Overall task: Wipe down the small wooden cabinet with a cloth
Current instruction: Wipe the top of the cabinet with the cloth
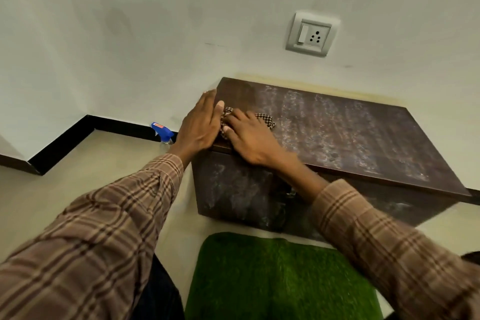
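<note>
A small dark wooden cabinet [337,132] stands against the wall, its top and front streaked with whitish dust. A checked brown-and-cream cloth [267,120] lies bunched on the top near the left edge. My right hand [249,138] presses flat on the cloth, covering most of it. My left hand [200,125] rests against the cabinet's left top edge, fingers straight and together, its thumb touching the cloth's left end. Both arms wear plaid sleeves.
A spray bottle with a blue trigger head [162,132] stands on the floor left of the cabinet by the black skirting. A green grass-like mat [280,280] lies on the floor in front. A wall socket [311,34] sits above the cabinet.
</note>
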